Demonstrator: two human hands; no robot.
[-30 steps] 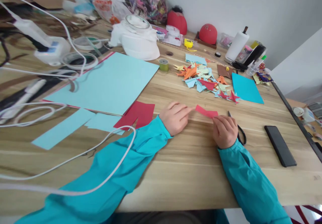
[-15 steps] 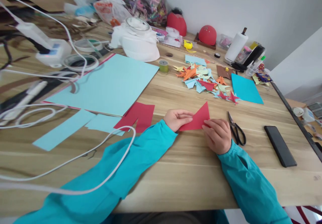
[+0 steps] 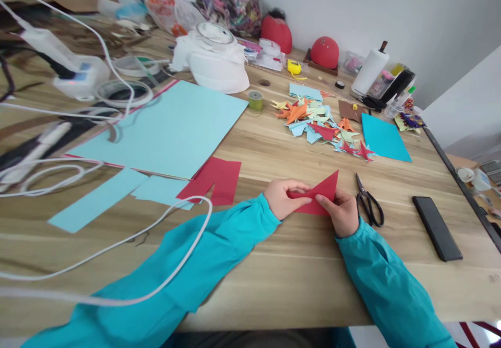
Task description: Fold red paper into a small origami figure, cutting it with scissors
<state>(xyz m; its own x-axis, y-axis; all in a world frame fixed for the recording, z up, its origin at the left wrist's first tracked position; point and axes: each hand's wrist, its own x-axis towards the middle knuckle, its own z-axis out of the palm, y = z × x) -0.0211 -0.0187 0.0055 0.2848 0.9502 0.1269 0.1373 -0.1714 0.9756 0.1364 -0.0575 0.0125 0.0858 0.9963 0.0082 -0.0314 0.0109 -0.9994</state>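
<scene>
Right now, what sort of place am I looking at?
Probably a home craft table for paper folding: a pile of folded paper shapes, a large light-blue sheet, scissors, and a red paper triangle held by the left hand and right hand.

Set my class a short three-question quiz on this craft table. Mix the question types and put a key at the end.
1. True or false: the left hand and the right hand both grip the red paper triangle.
2. Which thing lies nearest the right hand? A. spool of thread B. black scissors C. paper towel roll
3. Fill in the blank: the black phone lies to the ____ of the scissors.
Key: 1 true; 2 B; 3 right.
</scene>
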